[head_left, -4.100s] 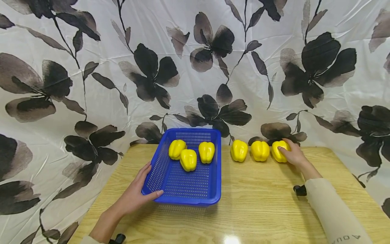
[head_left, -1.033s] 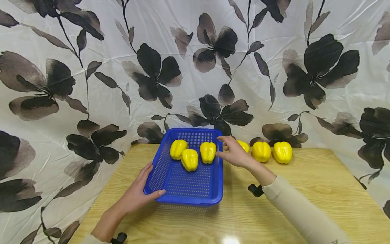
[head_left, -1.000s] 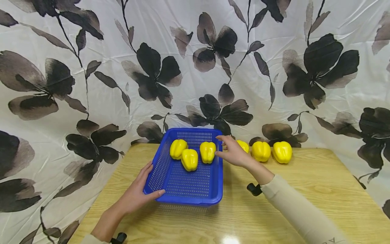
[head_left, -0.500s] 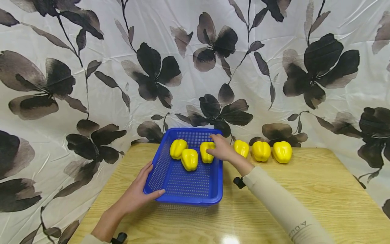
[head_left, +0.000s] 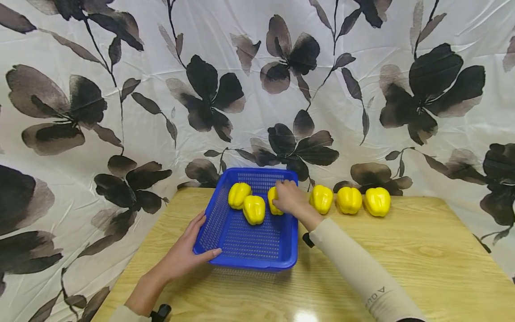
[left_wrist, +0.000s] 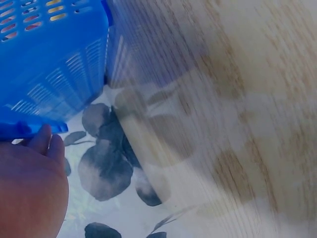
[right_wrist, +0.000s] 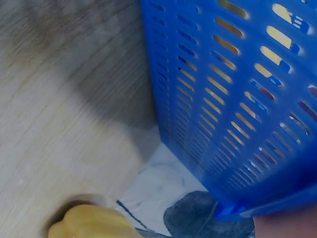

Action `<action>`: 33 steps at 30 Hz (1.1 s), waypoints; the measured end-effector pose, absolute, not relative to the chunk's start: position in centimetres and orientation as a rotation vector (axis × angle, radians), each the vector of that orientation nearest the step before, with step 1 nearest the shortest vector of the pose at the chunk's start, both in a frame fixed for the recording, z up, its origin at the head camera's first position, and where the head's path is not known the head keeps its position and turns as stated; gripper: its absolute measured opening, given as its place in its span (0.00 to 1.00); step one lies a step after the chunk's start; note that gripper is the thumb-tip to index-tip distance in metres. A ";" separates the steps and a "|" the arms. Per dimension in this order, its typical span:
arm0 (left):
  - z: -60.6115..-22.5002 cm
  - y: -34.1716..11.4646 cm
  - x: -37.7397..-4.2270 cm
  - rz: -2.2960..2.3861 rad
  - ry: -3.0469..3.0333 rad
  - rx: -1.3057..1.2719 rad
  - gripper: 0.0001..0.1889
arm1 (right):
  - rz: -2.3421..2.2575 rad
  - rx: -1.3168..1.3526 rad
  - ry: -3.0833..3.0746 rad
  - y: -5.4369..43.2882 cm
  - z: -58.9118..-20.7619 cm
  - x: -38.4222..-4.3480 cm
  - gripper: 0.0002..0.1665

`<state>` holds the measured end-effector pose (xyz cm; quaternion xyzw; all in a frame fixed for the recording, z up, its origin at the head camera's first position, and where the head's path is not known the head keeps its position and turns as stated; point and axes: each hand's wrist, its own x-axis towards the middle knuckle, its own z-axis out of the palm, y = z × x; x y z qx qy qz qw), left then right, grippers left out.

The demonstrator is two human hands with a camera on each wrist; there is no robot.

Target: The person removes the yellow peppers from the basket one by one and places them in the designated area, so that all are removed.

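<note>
A blue plastic basket (head_left: 246,264) stands on the wooden table, with three yellow bell peppers in its far half. My left hand (head_left: 186,251) holds the basket's left near corner, thumb over the rim and fingers along the outer side. Reaching in over the right rim, my right hand (head_left: 291,200) grips the rightmost bell pepper (head_left: 272,199) and covers much of it. The other two peppers, one at the left (head_left: 239,195) and one nearer the middle (head_left: 254,210), lie close together. In the right wrist view the basket wall (right_wrist: 213,99) hides the fingers.
To the right of the basket, a row of three more yellow bell peppers, the nearest one (head_left: 321,199), then a second (head_left: 349,200) and a third (head_left: 377,201), lies along the table's back edge. A floral cloth (head_left: 225,40) hangs behind the table (head_left: 362,250).
My right hand has come from the far right pepper of the row, leaving it there, over the basket's right rim and onto the rightmost pepper inside. My left hand has stayed on the basket.
</note>
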<state>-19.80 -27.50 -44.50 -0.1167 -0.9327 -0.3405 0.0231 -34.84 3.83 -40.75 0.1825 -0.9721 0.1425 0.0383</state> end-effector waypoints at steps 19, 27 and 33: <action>-44.9 -27.9 -19.6 -1.066 -2.871 -0.373 0.55 | 0.217 0.771 -2.979 2.9 -41.8 -34.8 0.35; -44.7 -27.7 -19.9 -1.082 -2.859 -0.380 0.55 | 0.242 0.786 -2.991 2.8 -41.7 -35.1 0.37; -44.7 -27.6 -20.0 -1.082 -2.876 -0.381 0.55 | 0.246 0.755 -2.989 3.0 -41.5 -35.1 0.33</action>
